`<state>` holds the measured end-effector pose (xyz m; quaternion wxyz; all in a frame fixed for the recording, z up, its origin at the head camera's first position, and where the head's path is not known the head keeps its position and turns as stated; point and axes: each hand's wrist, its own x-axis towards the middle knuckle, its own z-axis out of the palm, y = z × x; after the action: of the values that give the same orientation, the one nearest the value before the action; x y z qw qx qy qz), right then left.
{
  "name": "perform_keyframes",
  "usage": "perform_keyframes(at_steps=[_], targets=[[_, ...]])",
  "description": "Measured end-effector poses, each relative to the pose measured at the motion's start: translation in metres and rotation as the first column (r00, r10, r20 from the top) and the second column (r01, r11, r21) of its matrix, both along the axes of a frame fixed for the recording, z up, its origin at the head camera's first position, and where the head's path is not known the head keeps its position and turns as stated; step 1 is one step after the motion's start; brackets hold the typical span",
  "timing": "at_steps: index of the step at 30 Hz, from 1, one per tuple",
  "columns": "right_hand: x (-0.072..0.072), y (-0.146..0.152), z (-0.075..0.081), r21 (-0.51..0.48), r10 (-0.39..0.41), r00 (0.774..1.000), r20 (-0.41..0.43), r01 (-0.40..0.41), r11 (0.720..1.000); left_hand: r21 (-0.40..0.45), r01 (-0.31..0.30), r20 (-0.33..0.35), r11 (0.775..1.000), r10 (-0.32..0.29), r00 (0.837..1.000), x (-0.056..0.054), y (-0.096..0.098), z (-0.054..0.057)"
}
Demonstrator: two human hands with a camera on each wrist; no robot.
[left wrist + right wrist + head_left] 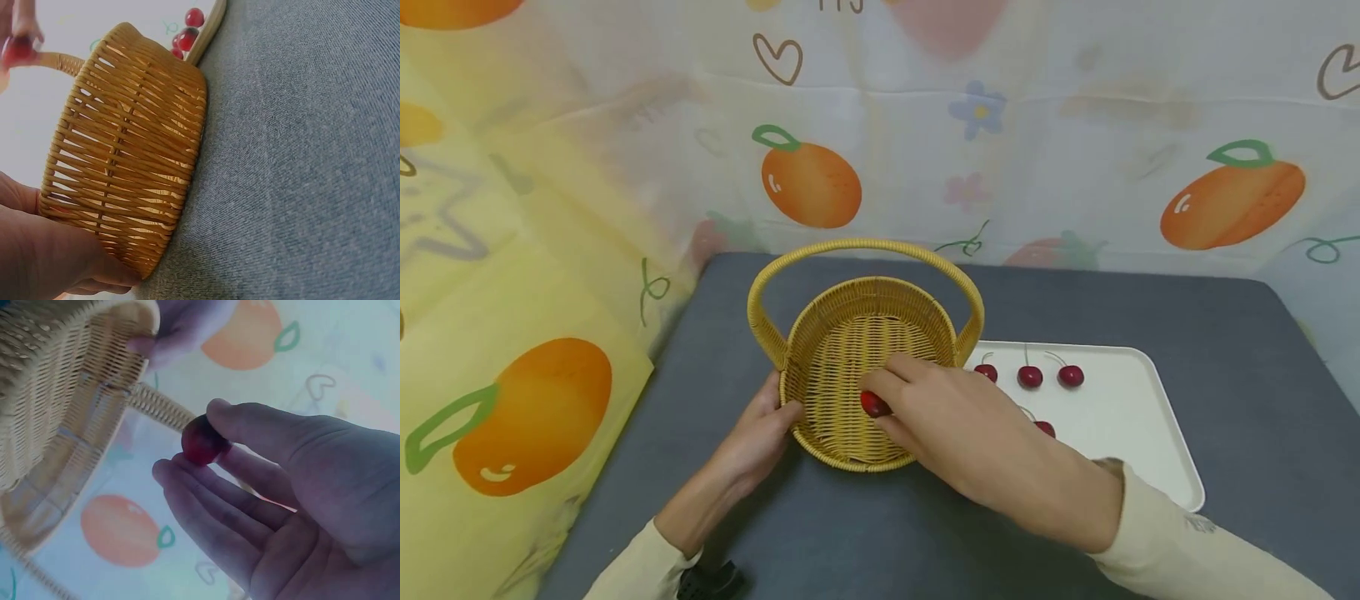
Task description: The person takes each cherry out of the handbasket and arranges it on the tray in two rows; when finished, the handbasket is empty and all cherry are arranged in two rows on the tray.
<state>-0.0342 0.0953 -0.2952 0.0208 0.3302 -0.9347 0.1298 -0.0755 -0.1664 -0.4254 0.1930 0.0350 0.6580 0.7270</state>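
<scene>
A yellow wicker basket (850,333) with a tall arched handle (867,244) stands on the table. My left hand (762,433) grips its left side, thumb over the rim and the other fingers along the outer wall. Over the basket's opening, my right hand (955,425) pinches a dark red cherry (203,441) between thumb and fingertips. The right wrist view has this cherry beside the basket's rim. No other fruit shows inside the visible part of the basket. More cherries, such as one with a stem (1030,377), lie on the white tray (1138,433) at right, partly hidden behind my right hand.
The grey cloth-covered table (865,542) reaches back to a fruit-print curtain (895,167). A yellow part of the curtain (550,292) hangs along the left side. Near my left cuff is a black object (711,581) at the bottom edge.
</scene>
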Motion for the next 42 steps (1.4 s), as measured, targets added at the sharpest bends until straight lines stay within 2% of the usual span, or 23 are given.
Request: perform_keyframes(at_steps=[3, 6, 9, 13, 16, 19, 22, 30, 42], targets=[[0.018, 0.026, -0.006, -0.050, -0.006, 1.000, -0.017, 0.005, 0.999, -0.009, -0.003, 0.002, 1.000, 0.003, 1.000, 0.002, -0.003, 0.001], [0.029, 0.060, -0.019, -0.079, -0.065, 0.997, -0.052, 0.061, 0.995, -0.014, -0.005, 0.006, 1.000, 0.005, 1.000, 0.003, -0.004, 0.000], [0.033, 0.098, -0.037, -0.071, -0.178, 0.983, -0.037, 0.175, 0.982, -0.015, -0.003, 0.006, 1.000, 0.003, 1.000, 0.004, -0.004, -0.001], [0.037, 0.146, -0.060, -0.022, -0.320, 0.947, 0.024, 0.321, 0.947, -0.012, 0.008, 0.004, 1.000, -0.008, 1.000, 0.005, -0.003, 0.001], [0.041, 0.175, -0.075, -0.013, -0.367, 0.930, 0.002, 0.367, 0.930, -0.011, 0.013, 0.001, 1.000, -0.013, 1.000, 0.004, -0.003, 0.001], [0.043, 0.195, -0.088, -0.034, -0.361, 0.930, -0.066, 0.359, 0.933, -0.018, 0.010, 0.001, 1.000, -0.010, 1.000, 0.004, -0.004, 0.002], [0.041, 0.204, -0.098, -0.040, -0.348, 0.932, -0.102, 0.345, 0.938, -0.027, 0.006, 0.000, 1.000, -0.006, 1.000, 0.004, -0.005, 0.002], [0.030, 0.202, -0.116, 0.020, -0.336, 0.940, -0.062, 0.337, 0.941, -0.007, 0.014, -0.011, 1.000, -0.014, 1.000, 0.001, -0.005, -0.001], [0.025, 0.201, -0.127, 0.080, -0.346, 0.938, -0.003, 0.346, 0.935, 0.019, 0.031, -0.020, 0.999, -0.030, 0.999, 0.000, -0.004, -0.002]])
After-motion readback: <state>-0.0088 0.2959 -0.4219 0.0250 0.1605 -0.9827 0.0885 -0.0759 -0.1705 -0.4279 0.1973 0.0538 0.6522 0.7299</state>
